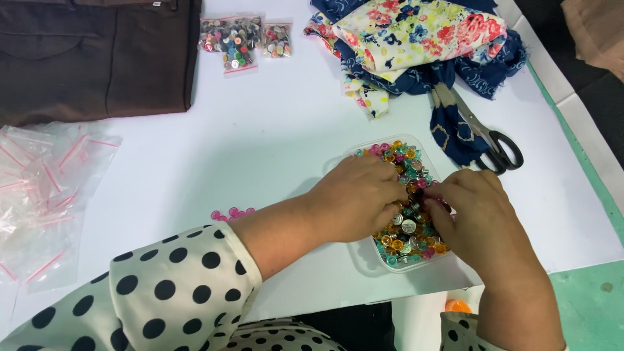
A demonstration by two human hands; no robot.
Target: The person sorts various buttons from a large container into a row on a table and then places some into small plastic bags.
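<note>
- On the white table (273, 149), near its front edge, a clear plastic tray (361, 255) with rounded corners, filled with small shiny buttons (408, 227) in gold, teal, pink and silver
- Left hand (354, 201) lying over the left half of the tray, fingers curled down into the buttons; whether it grips any cannot be told
- Right hand (481, 214) over the right half, fingertips pinched together among the buttons close to the left hand's fingertips; the pinched piece is hidden
- Polka-dot sleeve (169, 286), cream with black spots, covering the left forearm
- A few loose pink buttons (231, 213) on the table just left of the left wrist
- Crumpled clear zip bags (39, 188) with red strips, far left
- Two filled bags of mixed buttons (244, 39) at the far edge
- Dark brown cloth (91, 58), folded flat, top left
- Floral fabric (416, 32) heaped top right, with black-handled scissors (484, 140) partly under it, just beyond the tray
</note>
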